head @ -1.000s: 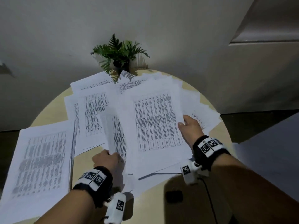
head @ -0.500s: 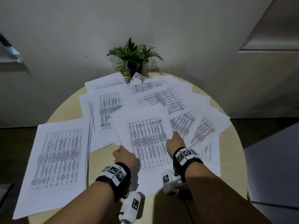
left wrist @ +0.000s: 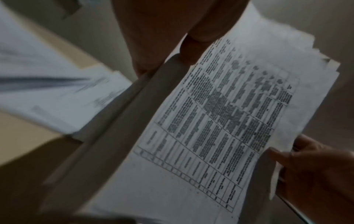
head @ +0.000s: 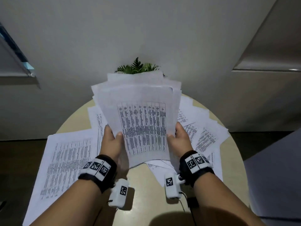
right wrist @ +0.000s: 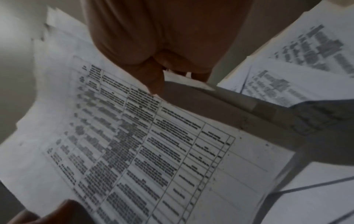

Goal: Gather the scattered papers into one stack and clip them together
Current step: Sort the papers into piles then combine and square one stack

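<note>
A loose sheaf of printed sheets (head: 141, 115) is lifted off the round table and tilted up toward me, its edges uneven. My left hand (head: 113, 141) grips its left edge, thumb on the front sheet. My right hand (head: 178, 139) grips the right edge the same way. In the left wrist view the sheaf (left wrist: 220, 121) runs from my left hand (left wrist: 184, 50) to my right hand (left wrist: 310, 169). The right wrist view shows the sheaf (right wrist: 143, 144) under my right thumb (right wrist: 155, 78). No clip is visible.
More printed papers lie on the beige round table (head: 146, 193): a big stack at the left (head: 65, 160), a fan of sheets at the right (head: 205, 137). A small green plant (head: 138, 67) stands behind the sheaf, against the wall. The table's front centre is bare.
Both hands slid sheets together on the table, then lifted the gathered sheaf up off it. The view has tilted upward.
</note>
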A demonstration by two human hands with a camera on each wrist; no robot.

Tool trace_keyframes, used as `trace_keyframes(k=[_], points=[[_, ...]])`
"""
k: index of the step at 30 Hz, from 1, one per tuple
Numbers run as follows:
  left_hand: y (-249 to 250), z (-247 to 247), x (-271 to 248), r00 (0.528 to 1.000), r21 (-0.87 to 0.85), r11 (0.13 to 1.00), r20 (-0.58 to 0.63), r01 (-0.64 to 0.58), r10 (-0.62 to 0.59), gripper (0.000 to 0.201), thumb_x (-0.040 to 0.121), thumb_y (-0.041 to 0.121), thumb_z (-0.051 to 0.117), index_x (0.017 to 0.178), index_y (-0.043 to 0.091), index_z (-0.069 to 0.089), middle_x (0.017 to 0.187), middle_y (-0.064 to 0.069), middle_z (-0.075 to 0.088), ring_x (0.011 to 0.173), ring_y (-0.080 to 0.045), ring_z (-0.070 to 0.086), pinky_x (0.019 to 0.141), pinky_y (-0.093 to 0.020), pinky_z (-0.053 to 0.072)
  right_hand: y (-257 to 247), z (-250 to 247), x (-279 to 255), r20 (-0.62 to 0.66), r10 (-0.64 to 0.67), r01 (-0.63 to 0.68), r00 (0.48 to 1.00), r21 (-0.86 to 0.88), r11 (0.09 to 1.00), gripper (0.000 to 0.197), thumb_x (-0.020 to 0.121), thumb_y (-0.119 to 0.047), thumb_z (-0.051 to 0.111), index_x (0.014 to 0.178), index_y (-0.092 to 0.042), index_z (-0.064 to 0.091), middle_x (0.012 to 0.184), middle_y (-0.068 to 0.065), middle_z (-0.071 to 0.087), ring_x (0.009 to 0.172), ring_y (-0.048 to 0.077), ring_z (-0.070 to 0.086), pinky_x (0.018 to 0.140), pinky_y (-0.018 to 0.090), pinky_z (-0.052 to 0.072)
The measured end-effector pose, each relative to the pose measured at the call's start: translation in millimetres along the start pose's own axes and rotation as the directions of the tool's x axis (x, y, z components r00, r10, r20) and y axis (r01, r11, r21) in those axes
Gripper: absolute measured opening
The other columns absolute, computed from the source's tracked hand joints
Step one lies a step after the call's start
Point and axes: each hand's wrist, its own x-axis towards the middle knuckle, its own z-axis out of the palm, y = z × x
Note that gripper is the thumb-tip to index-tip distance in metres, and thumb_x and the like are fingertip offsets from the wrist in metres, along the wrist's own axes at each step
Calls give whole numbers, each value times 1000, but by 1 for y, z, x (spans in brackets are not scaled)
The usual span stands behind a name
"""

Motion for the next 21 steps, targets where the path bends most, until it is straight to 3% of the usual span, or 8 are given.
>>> trace_keyframes(k=[2,3,7,11,13,15,18,21], points=[[7,-11,5,996,-18,996,-15,-85,85,38,93,-1,43,106,35,48,112,2,60,104,-15,57,102,-43,43,-17,9,-7,-37,-66,67,997,12,998,45,89,10,44,115,-25,57,109,-2,69,100,12,65,80,15,54],[10,-16,5,995,-46,993,-15,-104,103,41,92,-2,45,103,38,49,111,0,62,102,-15,58,102,-45,43,-24,13,-12,-50,-102,103,994,20,995,45,88,11,45,116,-23,56,110,-3,68,101,10,65,82,15,53],[11,-33,-7,994,-195,976,38,-93,102,50,90,-10,47,106,38,52,111,2,66,106,-19,62,98,-48,47,-34,23,-28,-88,-157,164,984,82,983,46,86,12,48,118,-21,51,112,1,67,102,13,66,90,33,53],[4,-40,-18,995,-211,974,44,-80,92,49,90,-8,46,111,36,45,122,-4,59,114,-22,58,102,-56,43,-35,28,-36,-78,-140,150,987,139,979,57,87,9,50,129,-28,40,129,6,59,119,21,57,101,50,47],[9,-40,-21,992,-209,972,48,-105,117,51,91,-4,47,117,40,41,127,-4,57,118,-23,56,101,-56,44,-41,29,-40,-85,-219,230,972,155,961,65,86,12,48,130,-35,37,128,2,58,116,17,59,100,47,49],[18,-40,-22,986,-223,964,43,-147,161,51,89,3,50,113,47,41,127,-2,57,117,-23,57,99,-55,46,-52,29,-45,-89,-352,362,932,144,921,79,87,15,46,136,-46,32,135,-4,50,116,11,57,97,36,52],[32,-39,-20,973,-229,951,50,-207,224,47,85,10,51,108,51,43,127,-3,58,117,-26,57,99,-56,46,-70,29,-45,-48,-558,559,828,-6,829,88,88,13,45,139,-56,25,142,-10,40,131,11,44,106,38,45],[42,-37,-17,964,-256,935,36,-245,262,41,92,10,50,109,46,43,116,1,60,108,-25,60,87,-46,54,-80,30,-37,-34,-673,661,739,-157,734,71,85,19,41,139,-28,44,122,1,45,120,-1,46,97,16,46]])
